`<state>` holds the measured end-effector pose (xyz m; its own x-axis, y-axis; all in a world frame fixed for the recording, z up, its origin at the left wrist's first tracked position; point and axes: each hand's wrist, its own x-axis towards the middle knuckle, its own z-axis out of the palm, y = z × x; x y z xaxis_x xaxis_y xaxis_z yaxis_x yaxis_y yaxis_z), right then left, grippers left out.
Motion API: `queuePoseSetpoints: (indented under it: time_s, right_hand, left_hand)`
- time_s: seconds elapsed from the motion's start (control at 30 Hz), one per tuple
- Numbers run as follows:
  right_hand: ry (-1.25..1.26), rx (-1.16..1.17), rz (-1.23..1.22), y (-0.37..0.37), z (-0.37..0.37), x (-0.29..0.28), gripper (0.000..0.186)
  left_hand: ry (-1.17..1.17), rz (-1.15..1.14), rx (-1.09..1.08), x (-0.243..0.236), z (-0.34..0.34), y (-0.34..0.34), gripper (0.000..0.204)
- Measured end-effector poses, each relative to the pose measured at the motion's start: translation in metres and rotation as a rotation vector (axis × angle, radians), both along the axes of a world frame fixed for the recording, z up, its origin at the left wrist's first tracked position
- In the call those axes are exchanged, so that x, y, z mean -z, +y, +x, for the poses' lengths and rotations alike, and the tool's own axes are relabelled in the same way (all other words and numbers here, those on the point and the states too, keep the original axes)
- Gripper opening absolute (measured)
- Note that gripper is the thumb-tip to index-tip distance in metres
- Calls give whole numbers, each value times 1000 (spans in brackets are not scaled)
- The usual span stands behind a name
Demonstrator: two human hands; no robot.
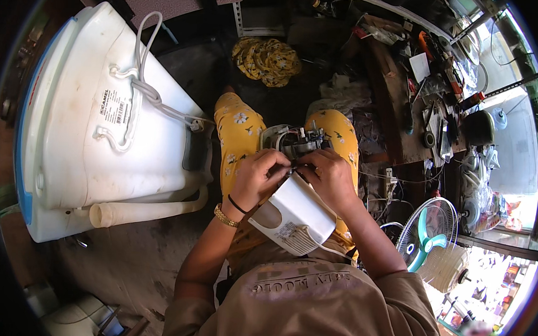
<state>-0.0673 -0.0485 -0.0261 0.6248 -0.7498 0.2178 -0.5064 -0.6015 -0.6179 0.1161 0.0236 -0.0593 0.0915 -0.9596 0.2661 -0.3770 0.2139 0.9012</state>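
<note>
On my lap lies a white plastic housing [306,208] with a round opening, a slotted end and a white cord. Just beyond it, between my knees, rests an electric motor [306,142] with exposed metal parts and thin wires. My left hand [260,175], with a gold watch and a black band at the wrist, is pinched closed at the housing's far end. My right hand [330,175] is closed opposite it, the fingertips of both nearly meeting. Something small and dark shows between them, too hidden to name.
A large white appliance [73,111] with a coiled grey cord and a pipe [147,212] stands at my left. To the right, a wooden bench [397,113] carries scattered tools. A fan with teal blades [428,238] stands lower right. Patterned yellow cloth [266,61] lies ahead.
</note>
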Motion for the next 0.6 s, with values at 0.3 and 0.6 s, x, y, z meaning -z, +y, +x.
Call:
queuePoseSetpoints:
  time_s: [0.3, 0.6]
  right_hand:
    - [-153, 100, 423, 0, -2, 2, 13]
    - [-187, 95, 533, -3, -3, 2, 13]
  left_hand:
    - [34, 27, -94, -12, -7, 3, 12]
    - [41, 136, -89, -16, -9, 2, 13]
